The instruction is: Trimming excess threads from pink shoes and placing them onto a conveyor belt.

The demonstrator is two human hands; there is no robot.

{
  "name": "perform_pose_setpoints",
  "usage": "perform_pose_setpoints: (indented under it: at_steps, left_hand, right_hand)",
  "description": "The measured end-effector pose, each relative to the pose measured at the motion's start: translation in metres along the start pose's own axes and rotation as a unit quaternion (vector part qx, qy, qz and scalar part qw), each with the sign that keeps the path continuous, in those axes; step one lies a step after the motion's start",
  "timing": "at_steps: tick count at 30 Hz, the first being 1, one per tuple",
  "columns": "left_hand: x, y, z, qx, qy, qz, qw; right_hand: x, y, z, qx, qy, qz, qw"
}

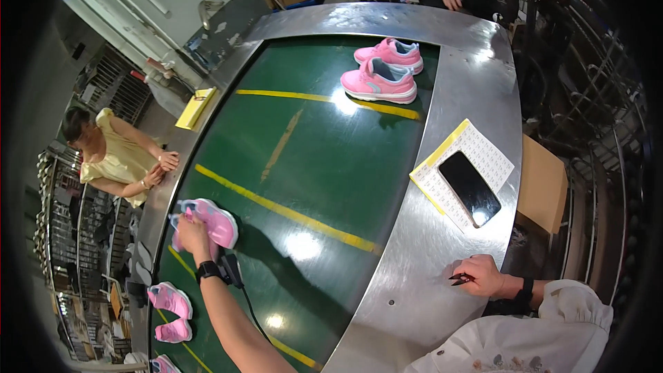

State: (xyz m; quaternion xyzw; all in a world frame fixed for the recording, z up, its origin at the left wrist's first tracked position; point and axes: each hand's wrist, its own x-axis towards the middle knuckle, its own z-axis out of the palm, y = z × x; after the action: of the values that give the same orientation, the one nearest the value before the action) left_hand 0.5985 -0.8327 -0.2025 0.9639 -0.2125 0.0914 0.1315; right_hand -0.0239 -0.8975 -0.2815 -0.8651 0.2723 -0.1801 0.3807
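My left hand point(195, 236) reaches across the green conveyor belt point(311, 159), its fingers closed on a pink sneaker point(217, 222) at the belt's left side. A second shoe seems pressed against that one, partly hidden by the hand. My right hand point(483, 275) rests on the metal edge point(400, 297), closed around small dark snips point(461, 278) with their points toward the belt. Nearer me on the left lie more pink sneakers point(170, 300). At the far right of the belt stands a pair of pink sneakers point(381, 83) with white soles.
A black phone point(469, 188) lies on a printed label sheet point(494, 159) on the right metal edge, beside a cardboard box point(542, 183). A yellow pad point(196, 108) sits on the far left edge. One person point(121, 155) leans there; another stands at the far end.
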Motion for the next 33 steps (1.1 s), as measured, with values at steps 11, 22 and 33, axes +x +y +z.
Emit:
perform_pose_setpoints:
  at_steps: [11, 22, 33]
  left_hand:
    - [-0.283, 0.042, 0.011, -0.109, -0.149, 0.339, 0.922]
    - [-0.401, 0.044, -0.027, -0.03, -0.182, 0.224, 0.957]
    - [-0.422, 0.03, -0.008, -0.12, -0.153, 0.254, 0.948]
  right_hand:
    - [0.156, -0.013, -0.066, -0.025, 0.008, -0.168, 0.985]
    - [0.408, 0.144, -0.138, -0.341, 0.073, 0.062, 0.935]
    - [0.458, 0.245, -0.093, -0.399, 0.082, -0.141, 0.902]
